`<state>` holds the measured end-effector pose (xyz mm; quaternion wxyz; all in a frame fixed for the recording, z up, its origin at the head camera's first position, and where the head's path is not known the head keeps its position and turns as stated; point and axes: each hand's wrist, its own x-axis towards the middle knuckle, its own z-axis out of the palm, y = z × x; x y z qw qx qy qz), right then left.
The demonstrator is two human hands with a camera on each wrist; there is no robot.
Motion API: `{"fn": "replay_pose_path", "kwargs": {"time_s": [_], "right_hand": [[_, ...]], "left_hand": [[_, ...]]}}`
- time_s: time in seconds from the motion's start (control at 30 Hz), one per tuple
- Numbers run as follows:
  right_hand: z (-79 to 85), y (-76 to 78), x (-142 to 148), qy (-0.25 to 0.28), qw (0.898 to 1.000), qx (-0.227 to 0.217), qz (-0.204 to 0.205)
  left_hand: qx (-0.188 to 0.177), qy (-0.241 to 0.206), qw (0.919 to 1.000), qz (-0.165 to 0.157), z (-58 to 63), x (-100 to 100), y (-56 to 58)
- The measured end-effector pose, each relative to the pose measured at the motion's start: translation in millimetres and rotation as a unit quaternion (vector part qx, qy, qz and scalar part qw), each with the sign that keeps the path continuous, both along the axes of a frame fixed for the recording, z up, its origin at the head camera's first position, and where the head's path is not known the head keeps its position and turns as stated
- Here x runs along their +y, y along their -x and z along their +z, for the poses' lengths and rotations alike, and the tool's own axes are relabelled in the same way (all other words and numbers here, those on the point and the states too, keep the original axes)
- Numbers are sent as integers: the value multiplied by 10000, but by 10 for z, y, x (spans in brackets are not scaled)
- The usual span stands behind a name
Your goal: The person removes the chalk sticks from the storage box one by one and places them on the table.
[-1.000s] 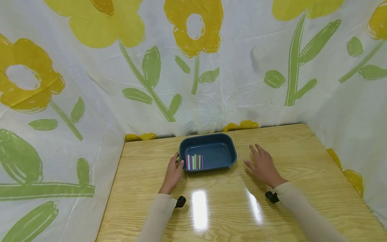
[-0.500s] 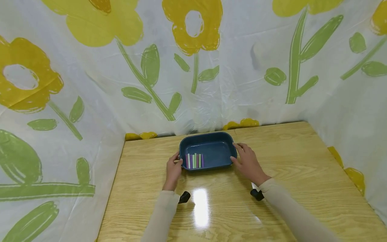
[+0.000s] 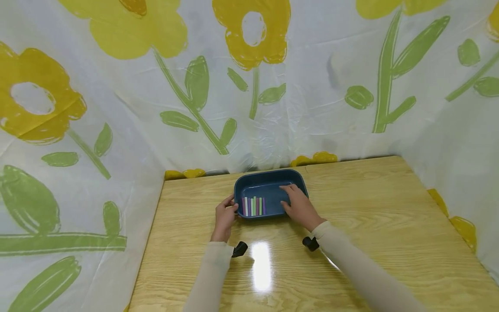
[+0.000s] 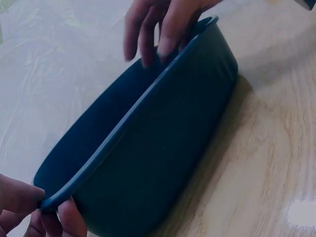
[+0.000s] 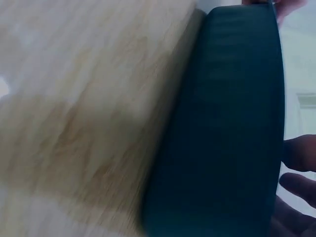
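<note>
Just below the middle of the head view, a dark blue tray (image 3: 269, 175) sat on the wooden surface (image 3: 366, 195), its far side near the flowered curtain (image 3: 323, 108). A row of slim pastel sticks (image 3: 253, 206), purple, white, green and pink, lay side by side in its lower left corner; the near wall and left end seemed to give the row something to line up against. The left hand (image 3: 225, 219) pinched the rim at that same end: at the lower left of the left wrist view, the thumb lay over the edge and fingers curled beneath it. That grip probably served to steady the tray. The right hand (image 3: 299, 207) reached in over the near rim at the tray's right half, thumb and fingers parted with a wide gap, apparently holding nothing. Its fingertips pointed towards the sticks but stayed well clear of them, and the spread suggested room for a small thing between them. Whether those fingers touched the tray's floor could not be told.
</note>
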<state>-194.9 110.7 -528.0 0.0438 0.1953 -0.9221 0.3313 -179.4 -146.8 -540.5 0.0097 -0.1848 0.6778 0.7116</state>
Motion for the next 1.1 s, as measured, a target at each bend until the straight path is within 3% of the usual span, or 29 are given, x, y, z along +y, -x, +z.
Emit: {"fn": "replay_pose_path", "kwargs": {"time_s": [0.17,0.53,0.83,1.1], "right_hand": [[-26,82,-166,468,9950,-873,-80],[-19,226,-474,809,9771,-1944,-315],[-82,333,-610,552,9696,-2361,-329],[-110,377,-646,284,9699,-2410,-208]], "left_hand": [[-45,-86,10000,9,1,24,-8],[-92,-176,9998,69,-10,21,-19],[-148,-208,9996,106,-10,24,-20],[-225,-236,9993,181,5,17,-4]]}}
